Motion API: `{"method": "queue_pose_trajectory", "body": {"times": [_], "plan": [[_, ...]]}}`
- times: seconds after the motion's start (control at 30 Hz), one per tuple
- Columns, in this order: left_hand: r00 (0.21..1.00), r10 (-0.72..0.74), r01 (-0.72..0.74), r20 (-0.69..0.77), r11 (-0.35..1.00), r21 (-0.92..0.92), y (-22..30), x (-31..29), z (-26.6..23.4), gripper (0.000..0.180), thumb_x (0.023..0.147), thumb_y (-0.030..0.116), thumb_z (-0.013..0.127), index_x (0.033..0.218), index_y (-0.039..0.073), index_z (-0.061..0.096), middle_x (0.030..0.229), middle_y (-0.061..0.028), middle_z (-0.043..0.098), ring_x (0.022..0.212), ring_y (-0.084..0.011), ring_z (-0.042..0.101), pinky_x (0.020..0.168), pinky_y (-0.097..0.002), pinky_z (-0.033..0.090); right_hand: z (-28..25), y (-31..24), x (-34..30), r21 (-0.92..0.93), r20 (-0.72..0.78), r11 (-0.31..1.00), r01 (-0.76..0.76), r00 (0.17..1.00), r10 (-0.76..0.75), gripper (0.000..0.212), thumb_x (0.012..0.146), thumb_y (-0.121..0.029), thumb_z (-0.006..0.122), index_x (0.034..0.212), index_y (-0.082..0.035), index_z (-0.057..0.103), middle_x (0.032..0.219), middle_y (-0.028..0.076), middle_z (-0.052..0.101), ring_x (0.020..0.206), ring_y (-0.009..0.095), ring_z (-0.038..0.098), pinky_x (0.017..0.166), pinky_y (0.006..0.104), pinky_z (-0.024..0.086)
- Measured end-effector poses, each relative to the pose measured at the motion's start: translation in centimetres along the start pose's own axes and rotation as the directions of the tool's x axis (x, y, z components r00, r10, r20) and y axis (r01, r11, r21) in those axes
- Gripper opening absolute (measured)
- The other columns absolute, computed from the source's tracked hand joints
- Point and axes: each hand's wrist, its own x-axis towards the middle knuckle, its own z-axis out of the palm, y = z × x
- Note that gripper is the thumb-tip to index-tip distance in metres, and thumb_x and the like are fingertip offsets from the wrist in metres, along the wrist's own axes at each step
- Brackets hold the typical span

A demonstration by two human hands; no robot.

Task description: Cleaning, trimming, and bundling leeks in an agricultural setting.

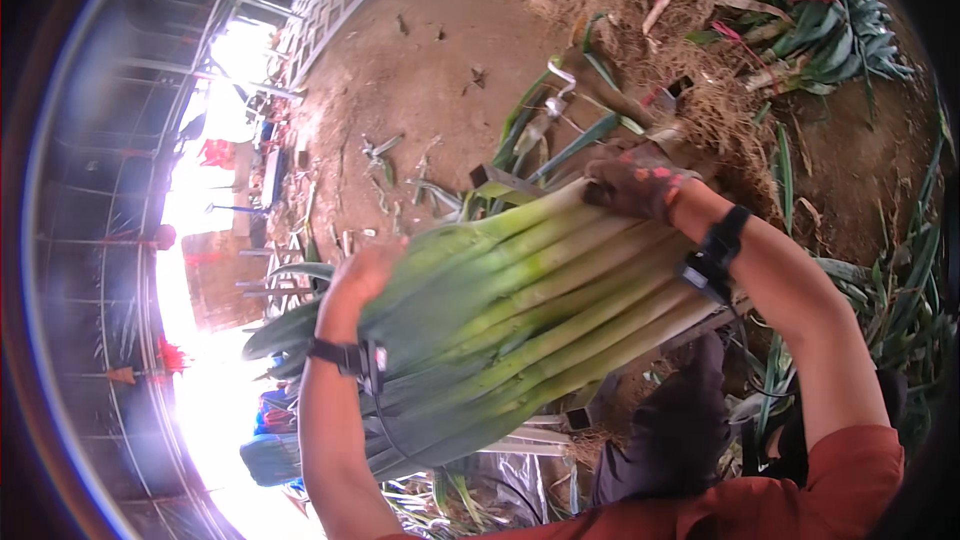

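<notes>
Handling: a person in a red top (650, 510) had both hands at a row of leeks (540, 290).
Leeks: they lay side by side across the middle, leafy ends toward eight o'clock, pale shanks toward two and three.
Right hand: gloved, toward two o'clock, this right hand (640, 180) touched the pale ends along the row's far edge; I couldn't tell how firmly its fingers closed.
Left hand: toward nine o'clock, the left hand (368, 270) was at the greens, too blurred for me to tell gripping from pressing.
Frame: a pale bar (530, 443) showed by the row's edge at five o'clock.
Done: the row looked well ordered to me, its shanks nearly parallel.
Left: no tie showed round these leeks, so I judged them unbound; the rooty heap (760, 25) at one o'clock, with red strands (732, 32) in it, lay apart.
Floor: leaf scraps (380, 155) were strewn toward ten o'clock.
</notes>
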Motion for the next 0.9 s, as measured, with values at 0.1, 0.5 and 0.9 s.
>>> {"method": "queue_pose_trajectory", "body": {"times": [0.1, 0.5, 0.9], "plan": [[0.998, 0.025, -0.018, 0.066, 0.994, -0.11, 0.0, -1.9, -0.7, 0.072, 0.085, 0.063, 0.03, 0.12, 0.004, 0.053, 0.124, -0.0232, 0.049, 0.119, -0.035, 0.044, 0.101, -0.0391, 0.031, 0.5, 0.7, -0.6, 0.087, -0.067, 0.995, 0.055, 0.997, -0.049, 0.029, 0.08, -0.039, 0.053, 0.087, -0.013, 0.065, 0.089, 0.011, 0.064, 0.085, 0.031, 0.06, 0.077, 0.0409, 0.047], [0.984, -0.146, 0.156, 0.098, 0.982, -0.103, -7.9, -4.2, 0.8, 0.066, 0.088, 0.058, 0.025, 0.128, 0.01, 0.046, 0.131, -0.0188, 0.044, 0.122, -0.035, 0.04, 0.103, -0.038, 0.028, -0.3, -0.7, 0.3, 0.062, -0.06, 0.992, 0.113, 0.992, -0.109, 0.033, 0.082, -0.04, 0.053, 0.089, -0.009, 0.063, 0.087, 0.014, 0.062, 0.087, 0.031, 0.059, 0.077, 0.0414, 0.047], [0.9, -0.206, 0.232, -0.385, 0.973, 0.021, -7.7, 1.2, 4.7, 0.056, 0.092, 0.048, 0.025, 0.107, 0.008, 0.061, 0.097, -0.0213, 0.062, 0.092, -0.0397, 0.058, 0.081, -0.0478, 0.044, 2.1, 1.4, 1.5, 0.077, 0.021, 0.994, 0.08, 0.996, -0.082, 0.028, 0.084, -0.039, 0.049, 0.091, -0.015, 0.062, 0.088, 0.01, 0.063, 0.087, 0.03, 0.06, 0.076, 0.0402, 0.046]]}}
